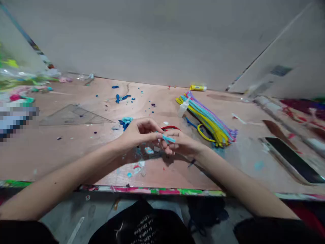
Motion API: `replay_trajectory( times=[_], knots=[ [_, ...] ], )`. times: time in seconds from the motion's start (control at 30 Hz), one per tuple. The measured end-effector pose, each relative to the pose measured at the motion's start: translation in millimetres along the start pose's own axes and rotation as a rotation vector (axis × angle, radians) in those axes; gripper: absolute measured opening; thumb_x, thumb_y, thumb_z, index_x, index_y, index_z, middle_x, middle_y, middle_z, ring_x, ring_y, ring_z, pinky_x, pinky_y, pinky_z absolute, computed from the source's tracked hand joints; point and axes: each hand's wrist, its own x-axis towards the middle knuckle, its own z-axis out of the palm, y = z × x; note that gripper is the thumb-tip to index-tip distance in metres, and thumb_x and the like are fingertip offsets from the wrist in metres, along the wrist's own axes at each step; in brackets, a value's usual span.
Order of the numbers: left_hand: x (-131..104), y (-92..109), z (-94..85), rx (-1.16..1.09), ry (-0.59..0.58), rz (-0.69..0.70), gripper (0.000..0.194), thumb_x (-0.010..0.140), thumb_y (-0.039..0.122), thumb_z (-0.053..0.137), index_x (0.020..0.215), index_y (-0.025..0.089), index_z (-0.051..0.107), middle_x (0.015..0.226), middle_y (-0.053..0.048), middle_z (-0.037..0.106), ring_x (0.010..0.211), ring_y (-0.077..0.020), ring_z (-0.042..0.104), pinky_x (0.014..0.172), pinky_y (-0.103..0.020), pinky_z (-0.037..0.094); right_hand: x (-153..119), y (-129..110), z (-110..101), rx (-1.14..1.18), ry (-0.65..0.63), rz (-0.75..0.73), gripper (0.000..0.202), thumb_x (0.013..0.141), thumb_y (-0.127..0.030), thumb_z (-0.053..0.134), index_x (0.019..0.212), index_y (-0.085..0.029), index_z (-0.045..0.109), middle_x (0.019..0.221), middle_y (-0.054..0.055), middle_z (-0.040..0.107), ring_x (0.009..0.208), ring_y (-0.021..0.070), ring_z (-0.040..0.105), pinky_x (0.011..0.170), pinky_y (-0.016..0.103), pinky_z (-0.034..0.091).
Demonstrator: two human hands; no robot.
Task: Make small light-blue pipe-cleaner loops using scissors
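Grey walls stand behind a wooden counter. On the right I see a dark phone. Nearer the middle lies a bunch of fuzzy sticks, yellow, blue and purple. A small white bottle touches them. My left hand and right hand meet over the counter, fingers closed on a little light blue piece between them.

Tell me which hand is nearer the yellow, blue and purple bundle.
Right. The right hand is just left of the bundle and closer to the person; the left hand is farther left.
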Motion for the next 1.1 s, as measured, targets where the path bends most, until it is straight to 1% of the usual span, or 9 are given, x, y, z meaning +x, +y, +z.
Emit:
replay_trajectory(
  times=[0.07, 0.17, 0.3, 0.4, 0.53, 0.77, 0.9, 1.0, 1.1],
  knots=[
    [2.3, 0.4, -3.7, 0.010, -0.040, 0.027, 0.011, 0.080, 0.018, 0.074, 0.082, 0.014, 0.063, 0.071, -0.004, 0.076, 0.068, -0.0169, 0.074, 0.064, -0.025, 0.058, -0.5, 1.1, -2.1, -0.015, -0.008, 0.006, 0.029, 0.081, -0.041, 0.076, 0.087, -0.013, 0.072, 0.074, 0.002, 0.070, 0.058, 0.0041, 0.062, 0.055, 0.012, 0.050],
    [4.1, -0.2, -7.2, 0.025, -0.066, 0.046, 0.011, 0.080, 0.019, 0.074, 0.082, 0.014, 0.064, 0.072, -0.003, 0.076, 0.069, -0.0162, 0.074, 0.063, -0.024, 0.058, -0.9, 2.4, -3.8, -0.043, 0.001, 0.003, 0.033, 0.078, -0.044, 0.078, 0.088, -0.013, 0.071, 0.072, 0.002, 0.069, 0.056, 0.0045, 0.061, 0.053, 0.012, 0.049],
    [3.4, -1.8, -6.7, 0.048, -0.041, 0.025, 0.013, 0.079, 0.021, 0.076, 0.082, 0.015, 0.065, 0.075, -0.003, 0.076, 0.069, -0.0158, 0.074, 0.065, -0.025, 0.058, -1.0, 2.6, -2.8, -0.070, 0.040, -0.009, 0.033, 0.075, -0.045, 0.080, 0.085, -0.014, 0.071, 0.070, 0.000, 0.067, 0.055, 0.0046, 0.060, 0.051, 0.013, 0.048],
    [2.7, -1.1, -5.0, 0.064, -0.040, -0.001, 0.013, 0.079, 0.023, 0.076, 0.083, 0.016, 0.066, 0.075, -0.003, 0.076, 0.069, -0.0155, 0.074, 0.066, -0.025, 0.058, -0.8, 1.4, -1.2, -0.076, 0.044, -0.010, 0.031, 0.074, -0.043, 0.081, 0.081, -0.014, 0.070, 0.069, -0.001, 0.065, 0.054, 0.0047, 0.059, 0.049, 0.013, 0.047],
    [2.2, 1.8, -3.9, 0.109, -0.008, 0.001, 0.015, 0.077, 0.024, 0.077, 0.080, 0.015, 0.066, 0.074, -0.004, 0.075, 0.068, -0.0142, 0.072, 0.064, -0.024, 0.056, -0.3, -1.9, 0.6, -0.083, 0.056, 0.002, 0.029, 0.074, -0.040, 0.082, 0.078, -0.015, 0.069, 0.068, -0.002, 0.064, 0.056, 0.0051, 0.059, 0.051, 0.014, 0.047],
    [0.4, 9.1, -1.8, 0.328, 0.028, 0.043, 0.011, 0.076, 0.021, 0.077, 0.077, 0.014, 0.069, 0.074, -0.004, 0.073, 0.066, -0.0111, 0.068, 0.059, -0.020, 0.050, -4.2, -13.5, 5.0, -0.250, 0.051, 0.059, 0.024, 0.078, -0.036, 0.076, 0.075, -0.014, 0.066, 0.064, -0.001, 0.062, 0.054, 0.0060, 0.053, 0.050, 0.017, 0.042],
    [-0.2, 12.0, -3.0, 0.501, 0.049, 0.044, 0.012, 0.076, 0.025, 0.076, 0.078, 0.014, 0.071, 0.072, -0.003, 0.071, 0.063, -0.0096, 0.063, 0.056, -0.020, 0.046, -6.8, -18.4, 8.4, -0.296, 0.078, 0.106, 0.021, 0.078, -0.033, 0.076, 0.077, -0.015, 0.066, 0.066, -0.001, 0.062, 0.054, 0.0064, 0.051, 0.050, 0.018, 0.044],
    [0.6, 12.6, -4.7, 0.594, 0.027, 0.074, 0.010, 0.078, 0.025, 0.074, 0.079, 0.015, 0.073, 0.074, -0.002, 0.071, 0.063, -0.0093, 0.062, 0.058, -0.020, 0.047, -6.6, -20.9, 9.8, -0.352, 0.099, 0.137, 0.021, 0.078, -0.033, 0.075, 0.077, -0.015, 0.065, 0.064, -0.003, 0.059, 0.053, 0.0065, 0.052, 0.049, 0.018, 0.044],
    [1.9, 12.8, -5.6, 0.625, 0.003, 0.088, 0.007, 0.078, 0.022, 0.072, 0.080, 0.015, 0.073, 0.073, -0.001, 0.071, 0.064, -0.0089, 0.062, 0.060, -0.020, 0.048, -5.4, -23.2, 9.8, -0.448, 0.101, 0.133, 0.023, 0.079, -0.035, 0.075, 0.078, -0.015, 0.063, 0.062, -0.004, 0.056, 0.052, 0.0066, 0.052, 0.047, 0.017, 0.042]
  ],
)
